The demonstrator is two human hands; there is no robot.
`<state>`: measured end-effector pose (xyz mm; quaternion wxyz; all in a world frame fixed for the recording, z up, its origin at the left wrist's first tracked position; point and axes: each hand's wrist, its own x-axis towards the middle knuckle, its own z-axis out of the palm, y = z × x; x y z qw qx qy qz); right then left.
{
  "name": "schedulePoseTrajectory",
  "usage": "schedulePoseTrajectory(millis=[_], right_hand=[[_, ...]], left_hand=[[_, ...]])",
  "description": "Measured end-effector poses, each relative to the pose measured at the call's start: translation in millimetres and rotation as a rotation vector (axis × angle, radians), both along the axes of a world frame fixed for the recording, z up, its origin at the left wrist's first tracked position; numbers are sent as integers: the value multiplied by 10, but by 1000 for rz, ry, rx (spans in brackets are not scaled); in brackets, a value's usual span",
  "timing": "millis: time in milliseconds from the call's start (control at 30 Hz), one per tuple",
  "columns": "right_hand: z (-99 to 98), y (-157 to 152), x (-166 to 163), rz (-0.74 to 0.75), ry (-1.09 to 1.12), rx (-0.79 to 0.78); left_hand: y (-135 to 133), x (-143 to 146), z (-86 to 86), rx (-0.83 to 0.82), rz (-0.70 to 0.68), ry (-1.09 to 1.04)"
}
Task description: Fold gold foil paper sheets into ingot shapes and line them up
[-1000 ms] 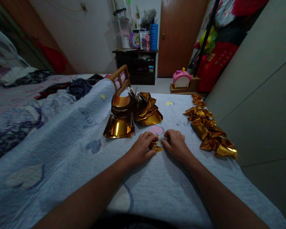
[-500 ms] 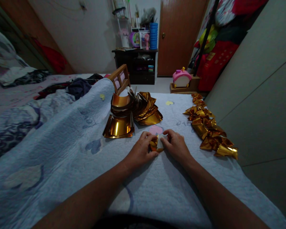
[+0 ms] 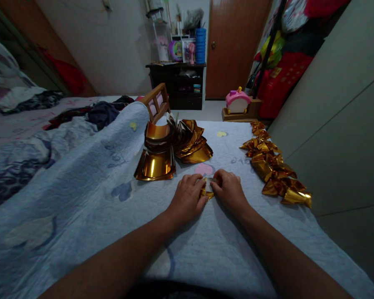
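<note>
A small piece of gold foil paper [image 3: 207, 189], its white underside showing, lies on the pale blue quilt [image 3: 112, 199] between my two hands. My left hand [image 3: 188, 197] presses on its left part with bent fingers. Fingers of my right hand [image 3: 229, 189] are pinched on its right edge. Just beyond them sits a curled stack of gold foil sheets [image 3: 171, 147]. To the right runs a row of several folded gold foil pieces [image 3: 272, 166].
A grey wall panel [image 3: 336, 124] borders the quilt on the right. Crumpled bedding and dark clothes [image 3: 102, 112] lie at the left. A small wooden chair back [image 3: 156, 101] stands behind the foil stack. A dark cabinet [image 3: 177, 85], a brown door and a pink toy [image 3: 237, 101] are farther off.
My hands have drawn closer together over the foil piece, and its white underside has come into view. The stacks have not moved.
</note>
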<state>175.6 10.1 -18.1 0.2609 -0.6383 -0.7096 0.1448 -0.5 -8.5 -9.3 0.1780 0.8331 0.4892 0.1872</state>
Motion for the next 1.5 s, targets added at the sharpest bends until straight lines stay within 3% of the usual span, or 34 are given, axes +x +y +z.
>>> schedulePoseTrajectory(millis=[267, 567, 1500], right_hand=[[-48, -38, -3, 119, -12, 84], [-19, -88, 3, 160, 86, 63], [-86, -60, -37, 199, 93, 118]], left_hand=[[-2, 3, 29, 21, -126, -1], [18, 3, 13, -24, -75, -78], [28, 6, -40, -20, -58, -102]])
